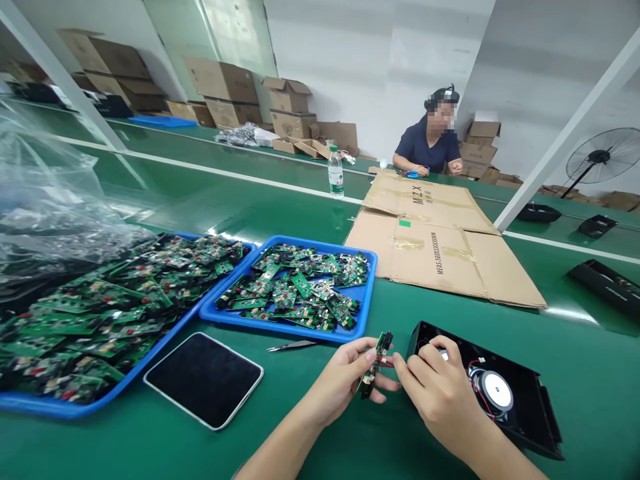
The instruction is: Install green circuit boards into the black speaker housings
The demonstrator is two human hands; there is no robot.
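beside the tray (280,328), left hand (345,380) and right hand (440,393) pinch a circuit board (383,344) near-upright.

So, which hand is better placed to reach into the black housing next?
Probably the right hand: it lies over the black housing, beside the speaker. The left hand grips the circuit board, farther away.

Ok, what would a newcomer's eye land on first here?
Two blue trays heaped with green circuit boards fill the left and middle of the green bench. Nearest, the left hand and right hand pinch one small circuit board beside an open black housing holding a round speaker. A seated person works beyond flattened cardboard.
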